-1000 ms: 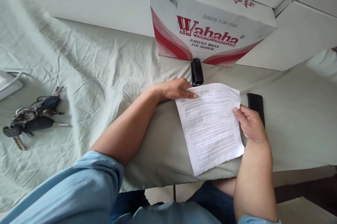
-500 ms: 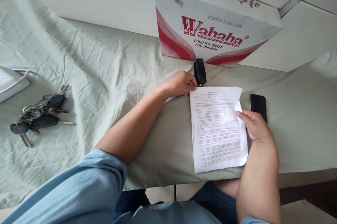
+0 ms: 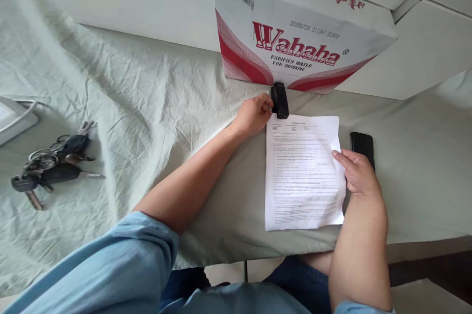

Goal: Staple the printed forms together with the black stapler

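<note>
A printed paper document (image 3: 304, 176) lies along the table's front edge, its right side slightly bent up. My right hand (image 3: 356, 169) pinches that right edge, thumb on top. At the paper's top left corner stands a black stapler (image 3: 281, 101), its near end meeting the top edge. My left hand (image 3: 254, 113) is closed, fingertips against the stapler's left side and close to the paper's corner. Whether these fingers grip the stapler or the paper is hidden.
Behind the stapler stands a Wahaha water carton (image 3: 298, 34). A black phone-like object (image 3: 362, 148) lies beside my right hand. At left are a bunch of keys (image 3: 55, 161) and a white object (image 3: 16, 120) with a cord. Wrinkled green cloth (image 3: 147, 88) covers the table.
The paper has slid away from me, up to the stapler, and lies straighter. My right hand moved slightly with it. My left fingertips have moved a little further along the stapler's side.
</note>
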Demonstrator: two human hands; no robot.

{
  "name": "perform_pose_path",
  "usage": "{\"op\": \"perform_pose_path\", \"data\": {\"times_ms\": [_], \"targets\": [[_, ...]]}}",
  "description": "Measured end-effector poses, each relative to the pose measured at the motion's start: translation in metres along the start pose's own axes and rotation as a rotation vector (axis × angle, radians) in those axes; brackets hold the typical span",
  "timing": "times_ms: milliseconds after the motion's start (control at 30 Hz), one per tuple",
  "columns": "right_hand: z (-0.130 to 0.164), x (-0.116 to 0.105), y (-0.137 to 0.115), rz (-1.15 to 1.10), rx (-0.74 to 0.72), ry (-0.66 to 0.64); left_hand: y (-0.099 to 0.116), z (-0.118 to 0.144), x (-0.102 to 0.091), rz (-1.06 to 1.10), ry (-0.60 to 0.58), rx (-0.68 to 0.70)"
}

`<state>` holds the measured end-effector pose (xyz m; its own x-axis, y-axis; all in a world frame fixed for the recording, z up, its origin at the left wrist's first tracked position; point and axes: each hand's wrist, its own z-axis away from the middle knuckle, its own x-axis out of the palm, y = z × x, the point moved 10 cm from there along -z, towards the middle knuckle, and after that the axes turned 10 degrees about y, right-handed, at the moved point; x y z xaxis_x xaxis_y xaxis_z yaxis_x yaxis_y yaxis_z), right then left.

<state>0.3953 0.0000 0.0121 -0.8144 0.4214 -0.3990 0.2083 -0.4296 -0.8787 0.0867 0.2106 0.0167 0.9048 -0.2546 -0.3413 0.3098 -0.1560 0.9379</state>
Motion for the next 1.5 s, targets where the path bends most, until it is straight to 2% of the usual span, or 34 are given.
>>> {"op": "perform_pose_path", "data": {"times_ms": [100,200,367,500,600,700,767,867,933,1000,1133,1233,1500], "targets": [[-0.001,-0.001,0.004,-0.011,0.039,0.021,0.005,-0.002,-0.007,0.01,0.065,0.161],[-0.001,0.0,0.006,-0.027,0.063,0.025,0.012,0.0,-0.005,-0.015,0.033,0.269],[0.0,0.002,0.006,-0.05,0.064,0.029,0.011,0.004,0.003,-0.166,-0.032,0.258],[0.0,0.005,-0.001,-0.065,0.039,0.039,0.011,0.006,0.007,-0.247,-0.028,0.253],[0.005,0.004,-0.004,-0.07,0.047,0.02,0.008,0.005,0.007,-0.188,-0.006,0.246],[0.015,-0.002,-0.002,-0.042,0.091,-0.055,0.008,0.002,0.006,-0.037,-0.005,0.264],[0.021,-0.01,-0.004,-0.045,0.09,-0.073,0.007,-0.001,-0.002,0.103,0.044,0.238],[0.022,-0.026,-0.013,-0.121,0.015,0.021,-0.001,-0.004,-0.014,0.349,0.132,0.058],[0.02,-0.03,-0.017,-0.17,-0.036,0.089,-0.005,-0.003,-0.012,0.47,0.111,-0.079],[0.016,-0.026,-0.018,-0.19,-0.056,0.115,-0.002,0.0,-0.007,0.522,0.039,-0.152],[0.008,-0.013,-0.012,-0.184,-0.032,0.114,0.008,0.008,0.0,0.536,-0.096,-0.157],[0.005,-0.008,-0.009,-0.184,-0.013,0.122,0.01,0.009,0.003,0.489,-0.144,-0.131],[-0.002,-0.013,0.004,-0.215,0.006,0.244,0.015,0.006,0.002,0.39,-0.106,-0.057]]}}
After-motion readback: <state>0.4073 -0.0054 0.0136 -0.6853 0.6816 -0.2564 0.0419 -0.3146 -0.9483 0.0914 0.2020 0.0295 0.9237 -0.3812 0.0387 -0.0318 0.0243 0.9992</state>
